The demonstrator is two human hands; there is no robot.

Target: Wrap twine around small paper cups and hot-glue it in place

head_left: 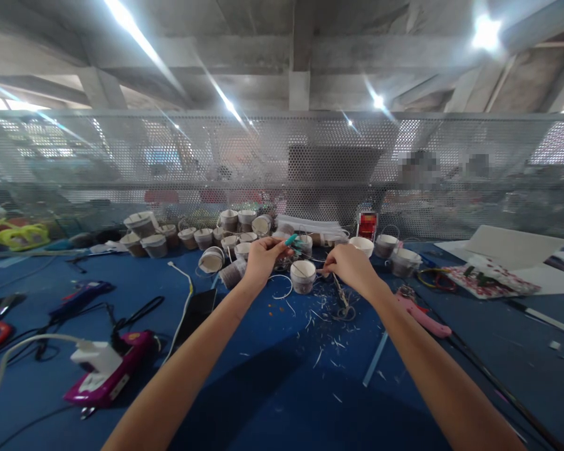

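A small grey-and-white bucket [303, 277] stands upright on the blue table between my hands, with a thin stick or strand across its mouth. My left hand [266, 254] is closed in a pinch just left of and above it, on a teal item [290, 239] whose exact kind is unclear. To the bucket's right, my right hand [345, 263] is closed with its fingertips pressed together near the rim; what they hold is too small to name. Tangled twine [344, 305] lies below my right hand.
More small buckets [203, 237] crowd the table's back. Pink pliers [423, 316] lie at right, beside a blue strip [375, 360]. At left are a black phone-like slab [196, 316], a purple power strip [117, 376] and cables. White scraps litter the middle. A perforated screen [244, 156] stands behind.
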